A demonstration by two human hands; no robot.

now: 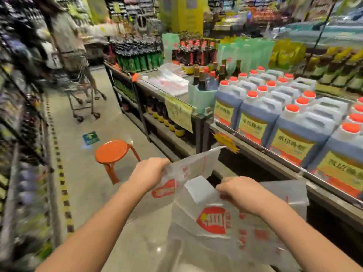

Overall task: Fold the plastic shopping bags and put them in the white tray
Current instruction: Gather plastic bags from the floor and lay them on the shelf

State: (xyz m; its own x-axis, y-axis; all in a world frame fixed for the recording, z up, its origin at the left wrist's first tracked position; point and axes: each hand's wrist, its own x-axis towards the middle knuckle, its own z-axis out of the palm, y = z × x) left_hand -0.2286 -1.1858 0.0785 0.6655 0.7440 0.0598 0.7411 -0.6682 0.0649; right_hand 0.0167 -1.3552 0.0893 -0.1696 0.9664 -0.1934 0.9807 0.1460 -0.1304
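No text is fully legible.
- Jugs [253, 124]: yellow labels with four large dark Chinese characters, too blurred to read.
- Bag [214, 220]: red shield-shaped emblem and columns of red characters, unreadable.
- Floor sticker [91, 138]: green, with a white upward arrow above a blurred line.
- Paper sign [179, 114], left of the jugs: faint writing, illegible.
- Starburst tag [225, 141], on the shelf [261, 154] edge below the jugs: print indiscernible.

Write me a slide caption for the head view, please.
Left hand and right hand grip a red-printed plastic shopping bag in a shop aisle.
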